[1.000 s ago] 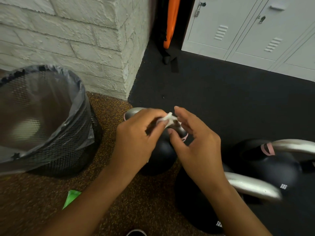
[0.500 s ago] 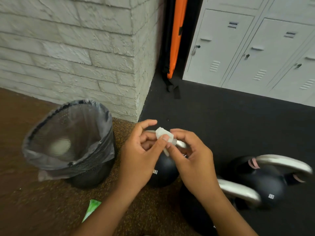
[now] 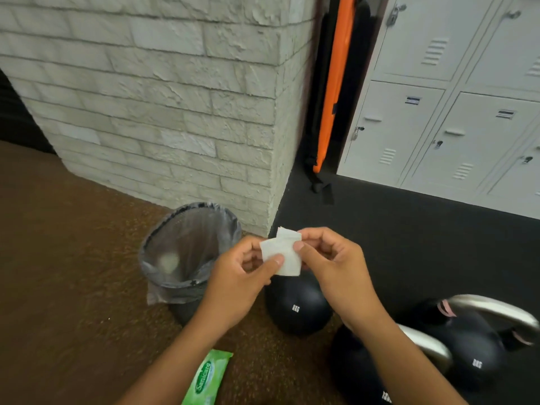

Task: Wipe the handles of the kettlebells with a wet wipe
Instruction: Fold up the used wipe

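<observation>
A white brick wall (image 3: pixel 163 92) fills the upper left, and a corner is formed by it near the middle. To the right, grey lockers (image 3: pixel 455 112) are seen, and an orange and black mat (image 3: pixel 336 83) is leaned in the gap between wall and lockers. The floor is brown on the left (image 3: pixel 58 273) and black on the right (image 3: pixel 409 235).

A mesh bin (image 3: pixel 187 252) lined with a grey bag is placed beside the wall corner. Three black kettlebells are set on the floor: one marked 8KG (image 3: pixel 298 305) just right of the bin, one at the bottom (image 3: pixel 359 372) with a steel handle, partly hidden by the right forearm, and one at the far right (image 3: pixel 473 343) with a steel handle (image 3: pixel 496 309).

A green pack of wipes (image 3: pixel 209 378) is laid on the brown floor near the bottom edge.

A small white wet wipe (image 3: pixel 282 254) is held in the air above the 8KG kettlebell. It is pinched by the left hand (image 3: pixel 239 285) at its lower edge and by the right hand (image 3: pixel 336 267) at its upper right edge, thumb and forefinger being used on both sides.
</observation>
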The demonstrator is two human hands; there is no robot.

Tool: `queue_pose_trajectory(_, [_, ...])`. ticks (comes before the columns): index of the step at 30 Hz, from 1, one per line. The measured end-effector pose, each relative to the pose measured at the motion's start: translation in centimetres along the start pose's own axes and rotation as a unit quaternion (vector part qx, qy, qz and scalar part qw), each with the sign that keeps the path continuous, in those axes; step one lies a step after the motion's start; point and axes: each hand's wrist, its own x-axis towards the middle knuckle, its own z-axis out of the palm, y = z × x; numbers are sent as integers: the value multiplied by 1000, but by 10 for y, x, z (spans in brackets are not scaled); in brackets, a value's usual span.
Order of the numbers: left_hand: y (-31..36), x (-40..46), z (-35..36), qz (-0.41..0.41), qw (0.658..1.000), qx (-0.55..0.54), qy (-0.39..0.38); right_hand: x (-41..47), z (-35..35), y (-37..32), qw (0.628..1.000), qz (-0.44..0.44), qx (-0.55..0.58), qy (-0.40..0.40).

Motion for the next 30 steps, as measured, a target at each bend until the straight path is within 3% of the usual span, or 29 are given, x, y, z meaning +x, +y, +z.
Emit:
queue_pose_trajectory(8, [24,-9,-26,-4,998,-27,65,-5,30,-9,997,-27,-34,-60])
queue_pose_trajectory(12, [25,-17,-44,-28,997,-34,58,-7,50,-11,997,27,34,-60])
queue_pose_trajectory(16, [12,-26,-68,-28,995,-15,98,-4,70,-2,993,56,55,-84])
queue_pose_trajectory(24, [-7,-30,-110,-43,976,-50,208,26,124,14,993,14,-27,-113])
queue_pose_trajectory(30, [-15,-25,-136,-52,964,-55,255,62,152,24,980,-54,-163,-102])
